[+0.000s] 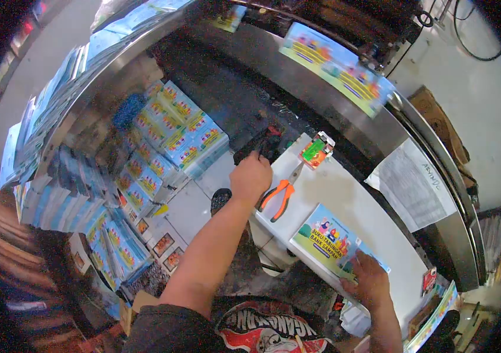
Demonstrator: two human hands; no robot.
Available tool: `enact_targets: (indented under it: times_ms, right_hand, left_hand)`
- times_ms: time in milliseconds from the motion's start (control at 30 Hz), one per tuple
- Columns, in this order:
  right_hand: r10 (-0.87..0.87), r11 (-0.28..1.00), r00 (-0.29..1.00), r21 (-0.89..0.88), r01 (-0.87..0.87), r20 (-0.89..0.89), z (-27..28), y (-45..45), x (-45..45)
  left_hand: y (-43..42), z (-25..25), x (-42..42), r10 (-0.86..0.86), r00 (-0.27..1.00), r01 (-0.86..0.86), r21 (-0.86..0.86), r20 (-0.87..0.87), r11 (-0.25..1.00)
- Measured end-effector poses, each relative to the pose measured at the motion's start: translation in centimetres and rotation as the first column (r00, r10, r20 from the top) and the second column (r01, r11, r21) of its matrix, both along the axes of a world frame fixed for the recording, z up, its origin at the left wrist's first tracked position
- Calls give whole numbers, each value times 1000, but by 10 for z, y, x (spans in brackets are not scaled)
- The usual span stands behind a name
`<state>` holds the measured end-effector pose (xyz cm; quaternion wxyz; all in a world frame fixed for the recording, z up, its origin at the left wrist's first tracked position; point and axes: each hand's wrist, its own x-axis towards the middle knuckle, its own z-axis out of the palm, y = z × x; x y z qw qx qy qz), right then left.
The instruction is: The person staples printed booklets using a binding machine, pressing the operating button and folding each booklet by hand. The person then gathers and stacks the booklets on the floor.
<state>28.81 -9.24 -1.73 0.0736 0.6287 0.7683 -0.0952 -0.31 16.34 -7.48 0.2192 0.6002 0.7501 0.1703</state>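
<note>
My left hand (251, 177) is stretched forward past the left end of a white tabletop (353, 197). Its fingers are closed at a dark object with a red part (263, 143), whose kind I cannot make out. On the tabletop, close to that hand, lie pliers (280, 197) with orange-and-black handles. My right hand (369, 279) grips the near right edge of a booklet (328, 238), fingers over the cover and thumb at the table's edge. The booklet lies flat with a colourful cover reading "BUKU TABUNGAN BANK SAMPAH".
A small green-and-orange box (316, 151) lies beyond the pliers. Stacks of similar booklets (186, 129) stand on the floor, and more piles (65, 194) are at the left. Blurred printed sheets (339, 67) sit on the metal machine, near a handwritten paper (412, 185).
</note>
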Motion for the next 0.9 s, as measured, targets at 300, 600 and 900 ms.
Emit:
enact_targets:
  times_ms: [300, 600, 900]
  right_hand:
    - [-107, 994, 987, -40, 103, -122, -19, -26, -22]
    - [-174, 982, 982, -81, 168, -71, -4, -39, -38]
    - [-236, 970, 931, -123, 209, -277, 88, 38, 27]
  left_hand:
    - [5, -14, 7, 14, 999, -14, 19, -35, 1000]
    - [1, -8, -1, -2, 997, 5, 39, -80, 999]
    - [6, -15, -1, 6, 999, -5, 21, -40, 1000]
